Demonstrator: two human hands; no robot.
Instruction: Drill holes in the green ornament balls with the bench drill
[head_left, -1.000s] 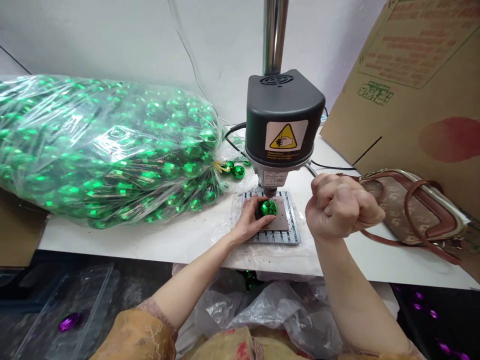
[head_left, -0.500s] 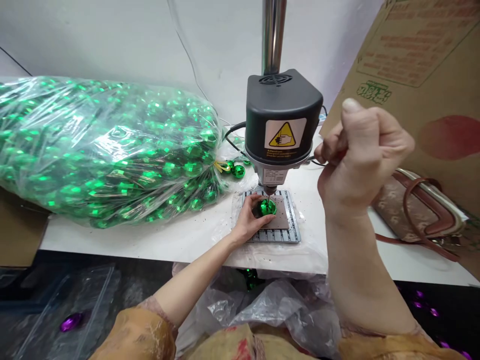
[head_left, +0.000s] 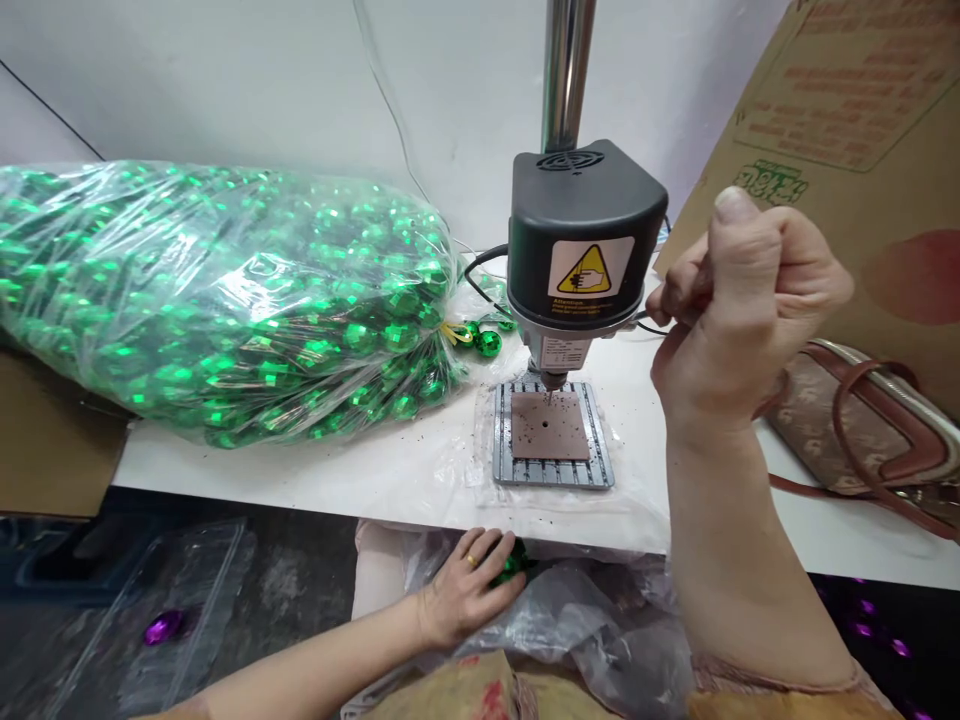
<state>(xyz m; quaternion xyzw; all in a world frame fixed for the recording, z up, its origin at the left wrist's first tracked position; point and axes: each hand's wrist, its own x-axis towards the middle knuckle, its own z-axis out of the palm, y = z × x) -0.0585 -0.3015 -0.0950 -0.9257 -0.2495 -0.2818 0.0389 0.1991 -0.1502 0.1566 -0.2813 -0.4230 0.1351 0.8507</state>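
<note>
A small black bench drill press (head_left: 577,240) stands on the white table, its bit raised above a brown board (head_left: 536,445) with a hole in it. The board lies on the slotted metal base (head_left: 555,474), with dark shavings scattered about. My right hand (head_left: 750,290) is closed in a fist at the drill press's right side, around its feed handle; most of the handle is hidden by the fingers. Below the table's front edge, my left hand (head_left: 472,590) curls over a shiny green faceted ball (head_left: 514,565) at the clear plastic bag (head_left: 570,610) in my lap.
A large clear bag of green faceted balls (head_left: 247,310) fills the table's left side. Loose green balls (head_left: 487,343) lie by its tied neck. A patterned handbag (head_left: 847,430) and a big cardboard box (head_left: 847,130) stand at the right. A purple ball (head_left: 163,627) lies low at the left.
My left hand has left the drill base with the green ball and come down to the lap bag. The board now shows bare. My right hand keeps its grip on the handle.
</note>
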